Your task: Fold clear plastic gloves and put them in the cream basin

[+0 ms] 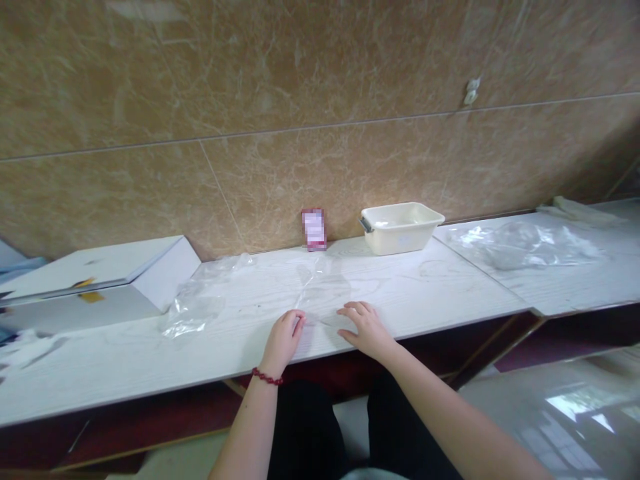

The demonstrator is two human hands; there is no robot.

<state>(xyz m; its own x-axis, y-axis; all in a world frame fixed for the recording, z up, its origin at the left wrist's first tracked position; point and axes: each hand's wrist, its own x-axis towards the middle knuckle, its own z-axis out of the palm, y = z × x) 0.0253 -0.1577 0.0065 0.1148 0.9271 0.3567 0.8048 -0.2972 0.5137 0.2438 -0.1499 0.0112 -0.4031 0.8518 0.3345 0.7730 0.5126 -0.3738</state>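
Left hand (286, 339) at clear plastic (326, 285)

Indoor room, exact type indeterminate: polished brown marble-patterned tile wall (300, 80) along the rear edge of a long white wood-grain surface (425, 293); glossy pale floor (540, 407) beyond the front edge.

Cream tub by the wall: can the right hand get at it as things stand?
Likely yes: the right hand looks open, and nothing seems to stand on the tabletop between it and the tub.

Clear plastic bag (326, 288) — flat, on tabletop (425, 293)
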